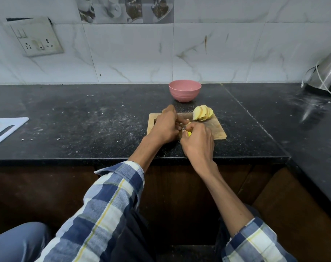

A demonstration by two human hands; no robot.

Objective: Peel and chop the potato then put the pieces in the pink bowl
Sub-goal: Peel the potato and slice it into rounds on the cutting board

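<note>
A small wooden cutting board (217,131) lies on the black counter. On its far right corner sits a fanned stack of peeled potato slices (202,113). My left hand (165,125) rests on the board with fingers curled, pinching a small pale potato piece (188,122) that is mostly hidden. My right hand (197,140) is close against it and grips what looks like a knife (188,133) with a yellow handle; only a sliver of blade shows between the hands. The pink bowl (184,90) stands beyond the board near the wall; its inside is hidden.
A white chopping board (7,127) lies at the counter's left edge. A steel appliance (329,70) with a white cord stands at the far right. A switch and socket plate (36,37) is on the tiled wall. The counter's front edge runs just below my wrists.
</note>
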